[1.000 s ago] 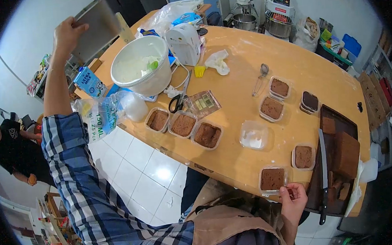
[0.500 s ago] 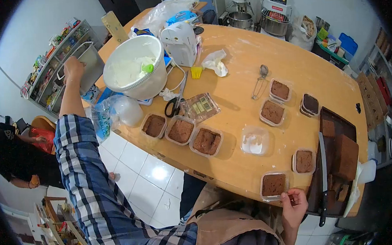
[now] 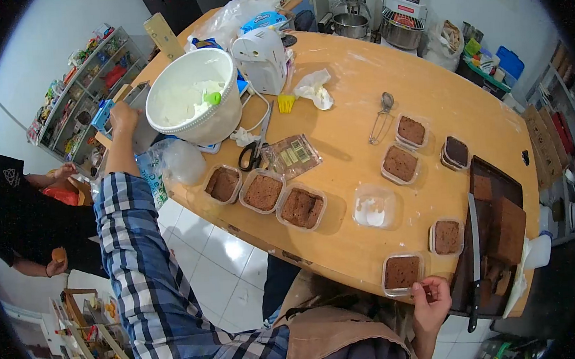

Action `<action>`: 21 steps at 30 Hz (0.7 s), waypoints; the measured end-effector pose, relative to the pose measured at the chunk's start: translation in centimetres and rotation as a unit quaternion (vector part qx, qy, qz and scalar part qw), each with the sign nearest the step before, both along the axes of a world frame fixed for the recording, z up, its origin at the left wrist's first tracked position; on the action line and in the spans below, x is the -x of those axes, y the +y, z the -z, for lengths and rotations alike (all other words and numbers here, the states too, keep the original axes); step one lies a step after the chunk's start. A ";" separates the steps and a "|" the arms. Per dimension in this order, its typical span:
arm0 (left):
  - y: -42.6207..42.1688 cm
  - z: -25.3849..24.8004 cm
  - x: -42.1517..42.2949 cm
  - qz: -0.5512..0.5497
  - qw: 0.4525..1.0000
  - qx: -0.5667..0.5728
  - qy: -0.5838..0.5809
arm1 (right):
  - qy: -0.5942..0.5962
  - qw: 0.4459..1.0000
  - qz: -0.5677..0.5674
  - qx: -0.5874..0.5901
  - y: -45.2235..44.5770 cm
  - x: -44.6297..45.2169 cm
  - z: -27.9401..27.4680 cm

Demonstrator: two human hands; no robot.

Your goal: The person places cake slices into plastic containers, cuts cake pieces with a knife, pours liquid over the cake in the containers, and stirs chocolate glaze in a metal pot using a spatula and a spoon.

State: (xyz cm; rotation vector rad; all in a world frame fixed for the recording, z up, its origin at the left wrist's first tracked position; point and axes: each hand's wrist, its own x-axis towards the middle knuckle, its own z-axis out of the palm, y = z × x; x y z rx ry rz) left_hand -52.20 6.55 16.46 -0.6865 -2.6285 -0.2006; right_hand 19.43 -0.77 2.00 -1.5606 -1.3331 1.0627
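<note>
Left arm stretched toward 10 o'clock of the head view, plaid sleeve rolled back at the forearm. We find the left hand [image 3: 124, 117] with its fingers closed over the edge of a grey metal pan [image 3: 143, 133]. Right forearm short and low, toward 5 o'clock; the right hand [image 3: 430, 299] has fingers curled and thumb near the index finger, a narrow gap. We cannot tell whether it grips anything.

The pan is dull and straight-sided, partly hidden by the hand and by a white plastic bowl [image 3: 200, 129] at the hand's 3 o'clock; we cannot tell if pan and bowl touch. A blue milk carton [image 3: 103, 116] lies at 9 o'clock.

By the right fingertips, at the hand's 10–11 o'clock, we note a clear plastic tub [image 3: 402, 273] at the table [image 3: 345, 255] edge, filled with brown cake, its top flat and pitted. A black-handled knife [image 3: 474, 234] is at 2 o'clock.
</note>
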 end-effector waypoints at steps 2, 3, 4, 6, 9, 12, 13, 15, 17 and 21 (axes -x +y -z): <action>0.3 0.8 -0.4 -0.007 1.000 -0.014 -0.014 | 0.005 1.000 0.000 -0.002 -0.1 0.0 0.1; 0.6 1.4 -0.4 -0.012 1.000 -0.021 -0.018 | 0.002 1.000 -0.002 -0.003 -0.1 -0.1 0.1; 0.8 2.0 -0.4 -0.016 0.999 -0.027 -0.023 | -0.002 1.000 -0.003 -0.004 -0.1 -0.1 0.1; 0.7 3.1 -0.4 -0.015 0.998 -0.049 -0.026 | -0.003 1.000 0.002 -0.003 -0.2 -0.1 0.1; 0.8 5.2 1.7 0.017 0.999 -0.020 -0.018 | -0.025 1.000 0.004 -0.010 -0.2 -0.3 0.0; 0.1 4.5 1.7 0.079 0.996 0.017 -0.024 | -0.024 1.000 0.011 -0.013 -0.2 -0.5 0.2; -0.3 4.1 2.0 0.117 0.993 0.013 0.014 | -0.017 1.000 0.013 -0.013 -0.2 -0.5 0.3; -0.8 2.7 2.8 0.191 0.977 0.004 0.092 | -0.013 1.000 0.007 -0.010 -0.1 -0.7 0.5; -0.6 -1.8 1.1 0.152 0.979 0.113 0.071 | -0.009 1.000 0.005 -0.009 -0.2 -0.6 0.7; -0.5 -8.9 -4.9 0.155 0.982 0.074 0.077 | 0.007 1.000 0.006 -0.015 -0.1 -0.3 0.4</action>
